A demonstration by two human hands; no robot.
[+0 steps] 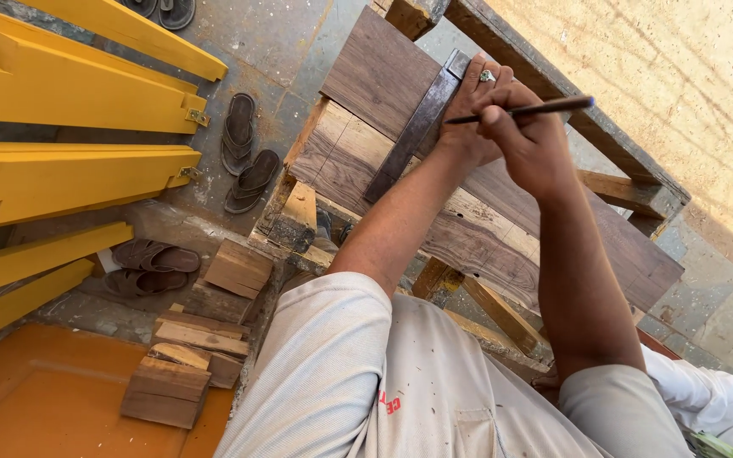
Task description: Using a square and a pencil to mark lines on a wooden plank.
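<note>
A dark wooden board (373, 75) made of joined planks lies across a rough wooden bench frame (634, 193). A dark try square (411, 136) rests flat on the board. My left hand (471, 85), with a ring on one finger, presses down on the square's far end. My right hand (529, 144) sits just beside and partly over the left. It grips a dark pencil (545, 107), whose tip points toward the square's edge. Where the tip meets the wood is hidden by my hands.
Yellow painted wooden frames (69, 89) lie to the left. Two pairs of sandals (244, 154) (151, 267) sit on the stone floor. Wood offcuts (187, 365) are stacked near an orange panel (44, 399). Another person's white sleeve (723, 405) shows at bottom right.
</note>
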